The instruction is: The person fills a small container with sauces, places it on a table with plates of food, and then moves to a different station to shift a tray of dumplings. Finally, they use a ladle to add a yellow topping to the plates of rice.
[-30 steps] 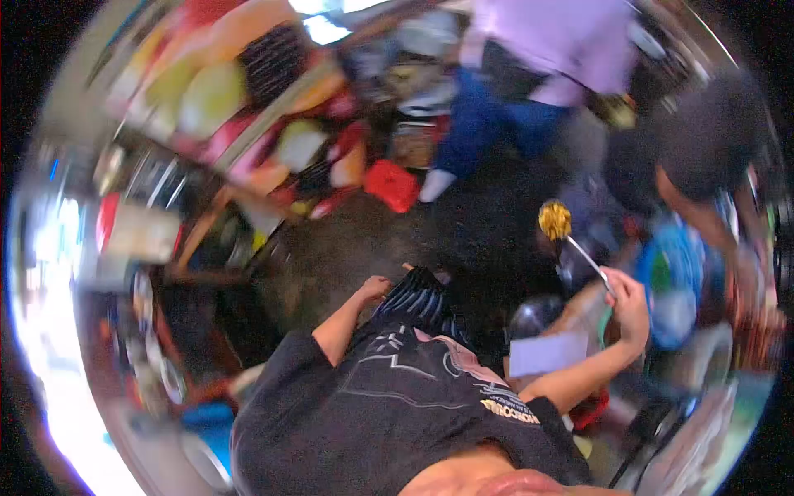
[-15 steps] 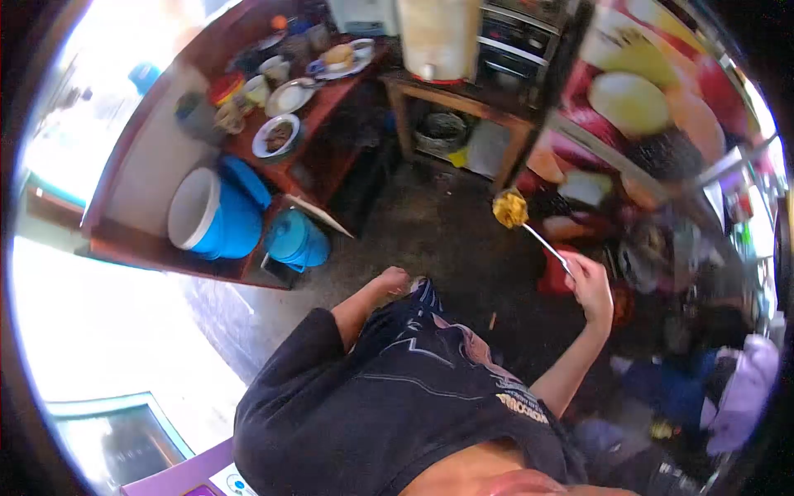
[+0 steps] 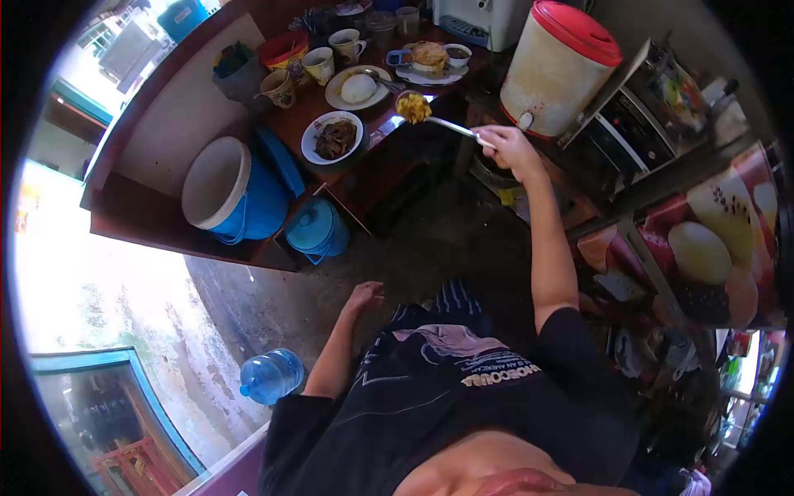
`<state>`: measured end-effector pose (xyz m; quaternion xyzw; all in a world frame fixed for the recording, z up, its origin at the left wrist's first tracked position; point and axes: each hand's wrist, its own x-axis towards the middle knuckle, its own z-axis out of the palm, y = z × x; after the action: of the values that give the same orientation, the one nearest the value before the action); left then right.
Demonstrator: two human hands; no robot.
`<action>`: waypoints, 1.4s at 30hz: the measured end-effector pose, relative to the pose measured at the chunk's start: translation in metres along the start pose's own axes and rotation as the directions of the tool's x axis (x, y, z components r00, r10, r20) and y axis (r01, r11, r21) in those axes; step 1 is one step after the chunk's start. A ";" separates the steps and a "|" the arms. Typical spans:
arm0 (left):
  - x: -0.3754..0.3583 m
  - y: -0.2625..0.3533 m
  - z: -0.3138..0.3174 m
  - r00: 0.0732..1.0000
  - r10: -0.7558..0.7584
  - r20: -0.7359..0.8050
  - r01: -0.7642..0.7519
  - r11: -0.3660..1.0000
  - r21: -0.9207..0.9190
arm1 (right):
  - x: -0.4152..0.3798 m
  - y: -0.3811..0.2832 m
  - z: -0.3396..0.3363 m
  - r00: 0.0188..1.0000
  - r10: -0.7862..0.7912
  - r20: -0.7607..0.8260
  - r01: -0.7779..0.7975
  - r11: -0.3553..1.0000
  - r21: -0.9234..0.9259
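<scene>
My right hand [image 3: 509,150] is closed around the light-coloured handle of a long ladle [image 3: 453,126]. The bowl of the ladle carries a heap of chunky yellow food [image 3: 413,107], held over the front edge of the red-brown table. Just behind and left of it is a plate [image 3: 334,93] with a mound of white rice [image 3: 359,88] and a spoon [image 3: 380,78]. A white bowl [image 3: 308,150] of dark brown food stands nearer to me. My left hand [image 3: 364,298] hangs low by my side, its fingers loosely apart and holding nothing.
Cups [image 3: 319,64] and a plate with a bread-like item [image 3: 429,56] stand further back. A red-lidded water jug [image 3: 556,74] and an oven [image 3: 624,124] are at right. Blue buckets [image 3: 260,207] stand left, and a water bottle [image 3: 273,376] lies by the wall.
My right hand has carried the loaded ladle from the right side over to the table, and my arm is stretched further forward. My view has turned and come nearer to the table.
</scene>
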<state>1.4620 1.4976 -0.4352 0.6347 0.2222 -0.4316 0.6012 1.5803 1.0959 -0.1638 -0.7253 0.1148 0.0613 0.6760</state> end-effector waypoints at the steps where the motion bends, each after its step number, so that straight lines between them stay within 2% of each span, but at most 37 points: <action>1: 0.005 0.010 0.013 1.000 0.020 0.019 -0.020 1.000 -0.021 | 0.032 0.001 -0.006 1.000 -0.022 0.008 0.022 1.000 -0.004; 4: 0.040 0.043 0.056 0.995 0.074 0.065 -0.070 0.995 -0.069 | 0.115 0.004 -0.028 0.985 -0.148 -0.093 0.124 0.968 -0.220; 5: -0.004 0.076 0.066 0.969 0.196 0.152 -0.219 0.964 0.153 | 0.111 -0.003 -0.041 0.959 -0.241 -0.152 0.188 0.936 -0.298; 7: 0.012 0.138 0.109 0.931 0.304 0.200 -0.326 0.942 0.083 | 0.158 -0.007 -0.058 0.934 -0.295 -0.201 0.133 0.811 -0.570; 8: 0.029 0.171 0.126 0.940 0.291 0.179 -0.266 0.952 -0.153 | 0.181 -0.011 -0.063 0.917 -0.351 -0.191 0.150 0.746 -0.649; 10: 0.063 0.235 0.155 0.891 0.429 0.148 -0.394 0.894 -0.215 | 0.215 -0.007 -0.070 0.880 -0.443 -0.171 0.154 0.608 -0.779; 11: 0.081 0.265 0.168 0.862 0.494 0.112 -0.449 0.847 -0.285 | 0.229 -0.005 -0.073 0.870 -0.471 -0.145 0.181 0.580 -0.794; 12: 0.063 0.300 0.177 0.832 0.543 0.113 -0.483 0.809 -0.334 | 0.209 -0.028 -0.075 0.858 -0.487 -0.161 0.167 0.561 -0.811; 14: 0.087 0.348 0.207 0.812 0.584 0.018 -0.534 0.753 -0.384 | 0.222 -0.024 -0.090 0.810 -0.582 -0.079 0.265 0.482 -0.835; 17: 0.141 0.401 0.223 0.841 0.535 -0.084 -0.507 0.724 -0.467 | 0.242 -0.016 -0.099 0.801 -0.599 -0.012 0.317 0.441 -0.839; 19: 0.172 0.441 0.217 0.881 0.467 -0.079 -0.418 0.687 -0.594 | 0.252 -0.027 -0.097 0.806 -0.592 -0.025 0.293 0.434 -0.852; 20: 0.170 0.437 0.230 0.896 0.436 -0.088 -0.378 0.643 -0.666 | 0.231 -0.031 -0.103 0.808 -0.589 -0.009 0.300 0.425 -0.854; 25: 0.213 0.460 0.224 0.919 0.376 -0.117 -0.313 0.516 -0.797 | 0.245 -0.019 -0.099 0.795 -0.605 0.051 0.356 0.395 -0.847; 26: 0.225 0.484 0.219 0.922 0.373 -0.105 -0.306 0.534 -0.788 | 0.260 -0.029 -0.096 0.834 -0.552 0.015 0.297 0.426 -0.855; 29: 0.226 0.485 0.214 0.932 0.341 -0.119 -0.287 0.500 -0.817 | 0.253 -0.036 -0.089 0.842 -0.538 0.030 0.283 0.395 -0.874; 35: 0.234 0.488 0.209 0.931 0.331 -0.152 -0.314 0.517 -0.796 | 0.249 -0.027 -0.093 0.795 -0.606 -0.011 0.270 0.371 -0.889; 38: 0.213 0.486 0.207 0.913 0.347 -0.213 -0.383 0.556 -0.738 | 0.240 -0.020 -0.088 0.779 -0.623 -0.068 0.283 0.446 -0.849; 41: 0.196 0.478 0.206 0.869 0.451 -0.204 -0.460 0.583 -0.670 | 0.237 0.002 -0.094 0.745 -0.625 -0.231 0.351 0.663 -0.662; 42: 0.199 0.472 0.202 0.847 0.495 -0.194 -0.486 0.570 -0.663 | 0.230 0.008 -0.098 0.824 -0.482 -0.297 0.260 0.788 -0.558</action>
<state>1.8882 1.1733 -0.3082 0.3974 0.1779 -0.1375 0.8897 1.7938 0.9788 -0.2198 -0.8767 0.0906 -0.2080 0.4243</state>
